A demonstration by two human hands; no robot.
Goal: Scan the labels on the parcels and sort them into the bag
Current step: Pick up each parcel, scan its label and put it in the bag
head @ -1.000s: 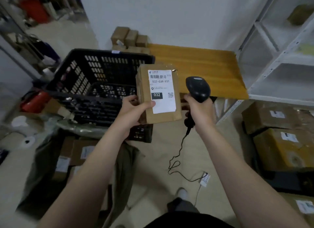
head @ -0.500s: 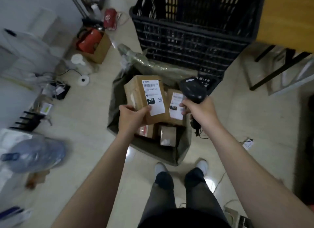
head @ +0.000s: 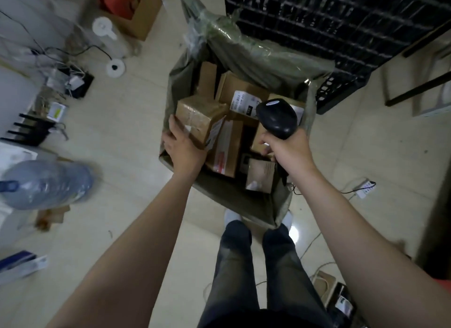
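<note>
A grey-green bag (head: 175, 83) stands open on the floor in front of my feet, with several brown cardboard parcels (head: 225, 147) inside. My left hand (head: 183, 148) grips one taped brown parcel (head: 199, 115) at the bag's left rim, tilted so that its label faces right and down. My right hand (head: 289, 149) holds a black barcode scanner (head: 277, 119) by its handle over the right side of the bag. Another parcel with a white label (head: 242, 100) lies deeper in the bag.
A black plastic crate (head: 341, 29) stands behind the bag. A blue water jug (head: 46, 183), cables and a black stand crowd the floor at left. The scanner's cable (head: 351, 192) runs to the right. More boxes sit at lower right.
My view has swung from the table and crate down to the bag. My left hand has lowered the parcel into the bag's left side and turned its label away. The scanner stays in my right hand.
</note>
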